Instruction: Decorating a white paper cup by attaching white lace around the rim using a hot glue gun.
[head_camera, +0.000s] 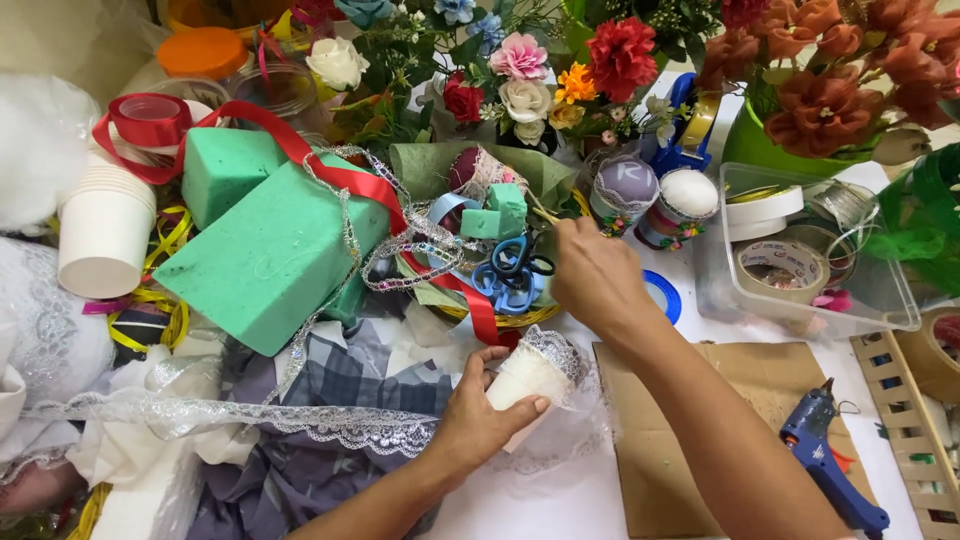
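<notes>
Below, left hand (478, 420) fingers wrap the paper cup (528, 380) (lace-rimmed); right hand (592, 275) fingers pinch scissors (515, 262).

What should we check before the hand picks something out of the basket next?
1. Left hand grips the white paper cup with lace trim: ok.
2. Right hand is over the basket, fingers pinched; whether it holds anything: cannot tell.
3. Blue scissors lie beside the right hand, blades partly hidden: cannot tell if closed.
4. Red ribbon and silver trim tangle across the green foam block: not ok.
5. Blue glue gun lies on cardboard, away from both hands: ok.
</notes>
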